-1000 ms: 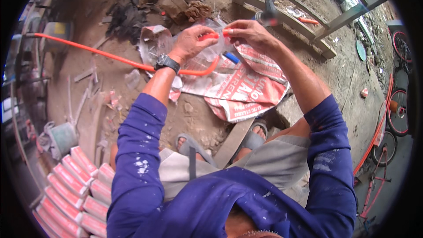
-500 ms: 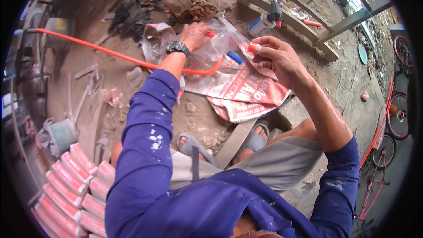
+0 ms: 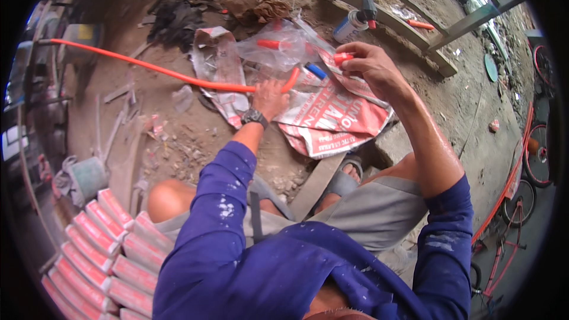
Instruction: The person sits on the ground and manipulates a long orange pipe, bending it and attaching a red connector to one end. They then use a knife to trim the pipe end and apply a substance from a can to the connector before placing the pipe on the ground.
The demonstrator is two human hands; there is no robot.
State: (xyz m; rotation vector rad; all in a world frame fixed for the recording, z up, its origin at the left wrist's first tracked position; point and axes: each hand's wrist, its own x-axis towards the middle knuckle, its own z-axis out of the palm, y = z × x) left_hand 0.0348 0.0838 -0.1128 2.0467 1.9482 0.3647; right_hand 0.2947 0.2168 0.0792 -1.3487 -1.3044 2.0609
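Left hand [image 3: 271, 101] has been moved off the clear bag [image 3: 290, 56] onto the orange pipe [image 3: 154, 69], near its bent end over the sack [image 3: 341, 121] (whether clenched can't be told). Red fitting [image 3: 342, 58] is pinched by the right hand [image 3: 376, 68], just below the torch [image 3: 368, 9].

Brown dirt ground [image 3: 98, 80] is littered; grey slatted wooden frame [image 3: 479, 19] is seen upper right, pink metal bicycle [image 3: 503, 248] far right.

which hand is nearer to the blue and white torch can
Right: the right hand is just below the torch can in the picture, holding a small orange piece; the left hand is farther off, lower and to the left, over the orange pipe.
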